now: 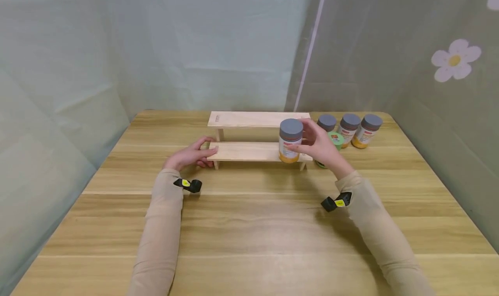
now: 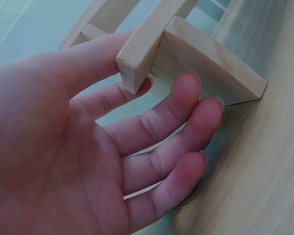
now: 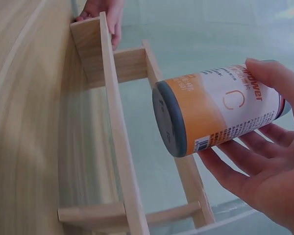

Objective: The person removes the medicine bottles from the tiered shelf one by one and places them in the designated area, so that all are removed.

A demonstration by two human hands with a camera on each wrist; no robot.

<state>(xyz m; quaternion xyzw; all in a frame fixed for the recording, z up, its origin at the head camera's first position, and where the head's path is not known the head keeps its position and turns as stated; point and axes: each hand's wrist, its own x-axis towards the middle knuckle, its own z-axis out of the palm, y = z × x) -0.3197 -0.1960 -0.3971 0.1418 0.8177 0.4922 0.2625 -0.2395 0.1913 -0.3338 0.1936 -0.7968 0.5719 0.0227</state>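
Observation:
A two-tier wooden step shelf stands on the table. My left hand grips the left end of its lower board, thumb on top and index finger beneath. In the left wrist view the other fingers curl loosely beside the shelf's leg. My right hand holds a vitamin bottle with a grey lid and a white and orange label, thumb on one side and fingers on the other. The right wrist view shows the bottle clear of the boards, its dark base facing the camera.
To the right of the shelf stand more grey-lidded bottles, such as this one at the outer end. A green-lidded container is partly hidden behind my right hand. Pale curtains hang behind the wooden table.

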